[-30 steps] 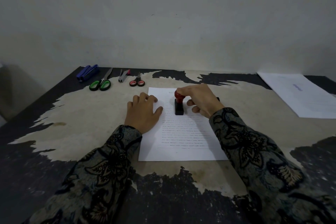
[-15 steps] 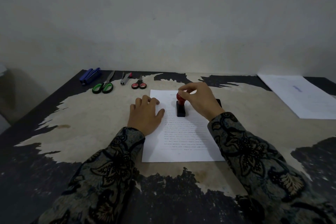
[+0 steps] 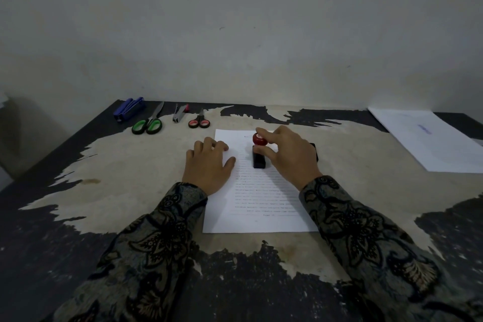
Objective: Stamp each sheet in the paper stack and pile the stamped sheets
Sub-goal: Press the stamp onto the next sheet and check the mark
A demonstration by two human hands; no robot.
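Note:
A printed white sheet (image 3: 261, 206) lies in the middle of the worn table. On its upper part stands a stamp (image 3: 258, 159) with a black base and a red knob. My right hand (image 3: 290, 157) pinches the red knob between thumb and fingertips. My left hand (image 3: 209, 165) rests flat on the sheet's left edge, fingers spread. A second pile of white sheets (image 3: 431, 138) with a blue stamp mark lies at the far right. A dark object (image 3: 315, 150), mostly hidden behind my right hand, sits by the sheet's right edge.
Along the back left edge lie a blue stapler (image 3: 129, 108), green-handled scissors (image 3: 147, 125), a small grey and red stapler (image 3: 180, 114) and red-handled scissors (image 3: 199, 121). The wall rises right behind the table (image 3: 104, 178).
My right hand has shifted from covering the knob with the palm to pinching it with the fingertips. The left hand and the sheet stay where they were.

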